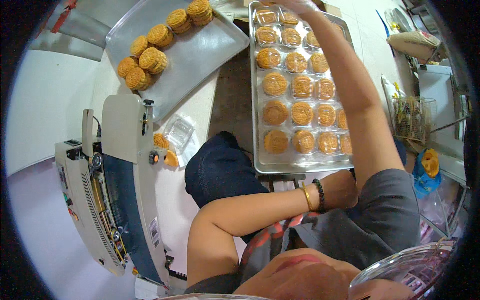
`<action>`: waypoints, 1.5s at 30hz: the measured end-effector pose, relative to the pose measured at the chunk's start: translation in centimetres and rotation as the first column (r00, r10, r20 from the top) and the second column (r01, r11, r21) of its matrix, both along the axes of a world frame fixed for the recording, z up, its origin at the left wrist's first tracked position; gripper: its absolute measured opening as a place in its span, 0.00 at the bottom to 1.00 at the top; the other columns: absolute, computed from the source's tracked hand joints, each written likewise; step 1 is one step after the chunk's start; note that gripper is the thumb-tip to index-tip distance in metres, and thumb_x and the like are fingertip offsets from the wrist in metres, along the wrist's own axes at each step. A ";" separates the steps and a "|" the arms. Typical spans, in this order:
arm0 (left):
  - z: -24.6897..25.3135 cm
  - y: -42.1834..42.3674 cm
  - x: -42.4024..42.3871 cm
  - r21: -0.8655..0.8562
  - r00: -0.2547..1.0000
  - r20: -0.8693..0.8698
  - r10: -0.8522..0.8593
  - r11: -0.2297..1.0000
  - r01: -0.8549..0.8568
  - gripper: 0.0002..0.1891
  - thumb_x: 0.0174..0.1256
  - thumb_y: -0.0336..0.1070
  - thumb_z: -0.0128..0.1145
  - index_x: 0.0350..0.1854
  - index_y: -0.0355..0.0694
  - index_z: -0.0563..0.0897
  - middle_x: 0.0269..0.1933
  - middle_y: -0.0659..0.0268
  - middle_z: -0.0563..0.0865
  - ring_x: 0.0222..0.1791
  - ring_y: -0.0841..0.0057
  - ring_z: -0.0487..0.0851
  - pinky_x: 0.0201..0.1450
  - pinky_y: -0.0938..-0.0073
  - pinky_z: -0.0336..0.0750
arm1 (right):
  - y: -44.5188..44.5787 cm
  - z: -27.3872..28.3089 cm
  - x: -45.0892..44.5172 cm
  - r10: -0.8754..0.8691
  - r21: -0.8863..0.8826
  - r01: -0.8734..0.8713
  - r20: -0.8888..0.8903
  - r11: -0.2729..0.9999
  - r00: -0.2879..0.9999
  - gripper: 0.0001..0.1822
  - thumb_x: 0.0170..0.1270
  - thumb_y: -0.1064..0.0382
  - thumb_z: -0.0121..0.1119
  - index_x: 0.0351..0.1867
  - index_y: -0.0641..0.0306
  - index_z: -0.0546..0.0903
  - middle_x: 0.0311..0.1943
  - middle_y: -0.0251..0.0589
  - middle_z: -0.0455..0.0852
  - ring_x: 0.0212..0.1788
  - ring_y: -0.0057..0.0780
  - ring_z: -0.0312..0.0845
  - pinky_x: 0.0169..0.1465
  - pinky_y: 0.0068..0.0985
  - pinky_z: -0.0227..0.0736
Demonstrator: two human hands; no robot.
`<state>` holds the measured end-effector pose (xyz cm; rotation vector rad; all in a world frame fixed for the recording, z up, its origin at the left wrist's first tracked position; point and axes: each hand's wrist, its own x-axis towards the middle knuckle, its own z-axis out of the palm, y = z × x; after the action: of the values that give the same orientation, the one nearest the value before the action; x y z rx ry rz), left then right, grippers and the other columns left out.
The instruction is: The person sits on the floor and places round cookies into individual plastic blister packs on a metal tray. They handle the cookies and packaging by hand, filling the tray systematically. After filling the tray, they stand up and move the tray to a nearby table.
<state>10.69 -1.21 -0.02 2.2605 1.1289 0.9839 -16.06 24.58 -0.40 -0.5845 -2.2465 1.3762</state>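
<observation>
My right arm reaches forward over a metal sheet tray (pixel 256 120). My right hand (pixel 296 5) is at the tray's far end, in what looks like a clear glove; the frame's top edge cuts it off and hides its fingers. On that tray, mooncakes (pixel 275 113) stand in rows, many in clear plastic holders (pixel 302 87). My left forearm, with a gold bangle and a dark beaded bracelet, lies across my body. My left hand (pixel 339 190) rests beside my right upper arm, its fingers not distinguishable.
Stacked mooncakes (pixel 152 60) sit on a second metal tray (pixel 195 52). Nearer, a clear plastic holder (pixel 179 132) lies by mooncake pieces (pixel 171 158). A band sealing machine (pixel 122 146) stands at left. At right are a wire basket (pixel 412 117) and a blue bag (pixel 427 178).
</observation>
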 end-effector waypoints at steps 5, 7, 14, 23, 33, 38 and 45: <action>1.3 0.6 -1.2 0.017 0.986 -0.162 0.042 0.999 -0.039 0.08 0.54 0.34 0.58 0.23 0.40 0.88 0.28 0.60 0.87 0.30 0.66 0.88 0.28 0.67 0.78 | 1.8 0.9 0.1 -0.062 0.478 -0.126 0.358 0.869 0.932 0.46 0.36 0.43 0.80 0.55 0.70 0.76 0.45 0.58 0.85 0.51 0.49 0.82 0.55 0.36 0.76; 1.2 0.8 -1.4 0.018 0.985 -0.165 0.039 0.999 -0.036 0.08 0.53 0.34 0.58 0.23 0.40 0.88 0.28 0.60 0.87 0.30 0.67 0.88 0.27 0.67 0.78 | 2.6 -2.1 -0.7 -0.024 0.579 -0.186 0.336 0.794 0.942 0.44 0.36 0.45 0.78 0.55 0.69 0.76 0.45 0.61 0.85 0.51 0.52 0.82 0.54 0.38 0.77; 0.0 0.6 -1.2 0.015 0.996 -0.070 0.061 0.998 -0.060 0.08 0.55 0.34 0.57 0.24 0.40 0.88 0.29 0.59 0.88 0.30 0.67 0.88 0.28 0.67 0.78 | 0.4 -3.6 -1.5 -0.097 0.552 -0.246 0.520 0.797 0.849 0.37 0.39 0.47 0.77 0.49 0.67 0.75 0.46 0.58 0.85 0.51 0.52 0.83 0.53 0.41 0.78; 1.0 0.8 -2.5 -0.082 0.993 -0.120 0.022 0.996 -0.032 0.09 0.56 0.34 0.56 0.24 0.40 0.88 0.31 0.60 0.88 0.32 0.67 0.88 0.29 0.66 0.79 | 4.8 -7.9 -4.5 -0.125 0.562 -0.191 0.476 0.805 0.871 0.45 0.41 0.36 0.76 0.54 0.68 0.75 0.50 0.62 0.84 0.52 0.53 0.82 0.56 0.42 0.77; 0.3 1.0 -1.9 -0.104 0.992 -0.121 0.033 0.994 -0.045 0.09 0.55 0.33 0.56 0.23 0.40 0.87 0.29 0.58 0.88 0.31 0.67 0.88 0.28 0.67 0.78 | 11.7 -7.2 -1.5 -0.234 0.683 -0.194 0.481 0.705 0.845 0.37 0.53 0.40 0.68 0.54 0.68 0.74 0.47 0.61 0.84 0.48 0.54 0.83 0.51 0.45 0.77; 0.4 1.2 -1.8 -0.087 0.992 -0.126 -0.006 0.996 -0.005 0.09 0.55 0.33 0.56 0.22 0.40 0.87 0.29 0.59 0.88 0.31 0.67 0.89 0.27 0.67 0.78 | 13.1 -9.7 -0.6 -0.231 0.630 -0.156 0.488 0.760 0.842 0.42 0.44 0.37 0.74 0.51 0.69 0.76 0.40 0.59 0.86 0.45 0.54 0.84 0.47 0.44 0.78; 0.5 1.2 -2.4 -0.096 0.986 -0.167 0.004 0.995 -0.020 0.10 0.59 0.37 0.56 0.23 0.42 0.86 0.28 0.60 0.87 0.31 0.66 0.89 0.28 0.66 0.80 | 12.5 -11.6 -0.9 -0.277 0.681 -0.135 0.460 0.720 0.844 0.40 0.42 0.31 0.73 0.39 0.71 0.81 0.35 0.57 0.87 0.42 0.50 0.85 0.45 0.40 0.79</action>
<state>8.25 0.01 0.52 2.2936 1.2335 0.7378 -17.00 37.03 -11.96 -0.8295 -2.8801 0.2140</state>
